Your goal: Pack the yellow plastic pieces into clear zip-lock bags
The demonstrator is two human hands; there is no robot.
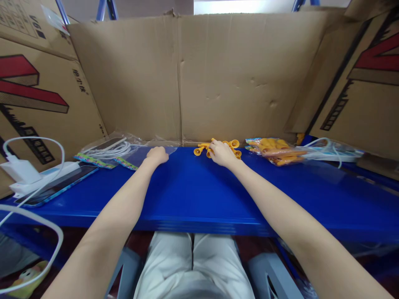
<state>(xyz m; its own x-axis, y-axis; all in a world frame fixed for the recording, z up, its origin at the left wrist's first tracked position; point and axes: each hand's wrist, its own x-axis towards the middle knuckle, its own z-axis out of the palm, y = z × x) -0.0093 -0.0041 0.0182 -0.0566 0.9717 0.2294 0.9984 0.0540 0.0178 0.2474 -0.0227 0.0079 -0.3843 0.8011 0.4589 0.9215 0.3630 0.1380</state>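
My right hand [222, 153] is over a small pile of yellow plastic pieces with cup-shaped, horn-like ends [235, 143]. Its fingers curl down onto them and hide part of the pile. To the left, my left hand [158, 155] is closed, knuckles up, at the edge of a clear plastic bag [140, 154]. Whether it pinches the bag cannot be made out. A clear packet of similar yellow pieces [274, 150] lies to the right of the pile.
Cardboard [237, 79] walls in the back of the blue table [193, 195]. Coiled white cable [116, 150] lies at left, near a phone [62, 182] and a white charger plug [23, 171]. More white cable [327, 145] is at right.
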